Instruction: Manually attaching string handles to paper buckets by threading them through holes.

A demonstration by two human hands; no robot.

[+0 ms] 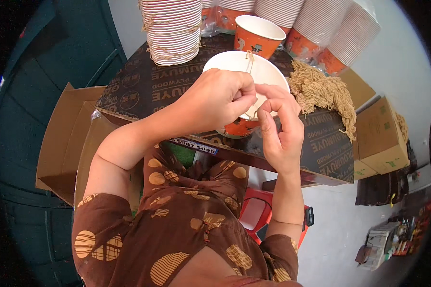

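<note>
In front of me on the table stands an orange paper bucket point(238, 129) with a white inside. A thin tan cord point(249, 57) hangs over its far rim, and more of it shows at the near rim between my hands. My left hand point(222, 95) is closed over the bucket's mouth, its fingers curled and pinching; its fingertips partly hide the cord. My right hand point(283, 126) is at the near right rim, thumb and forefinger pinched on the cord. Just behind stands another orange paper bucket point(256, 43), upright and open at the top.
A tall stack of white-rimmed buckets point(172, 33) with cords rises at the back left. Several bagged bucket stacks point(316, 33) line the wall. A bundle of tan cords point(321, 88) lies at the right. Cardboard boxes point(380, 136) flank the dark plywood table point(328, 155); a red stool point(256, 210) is below.
</note>
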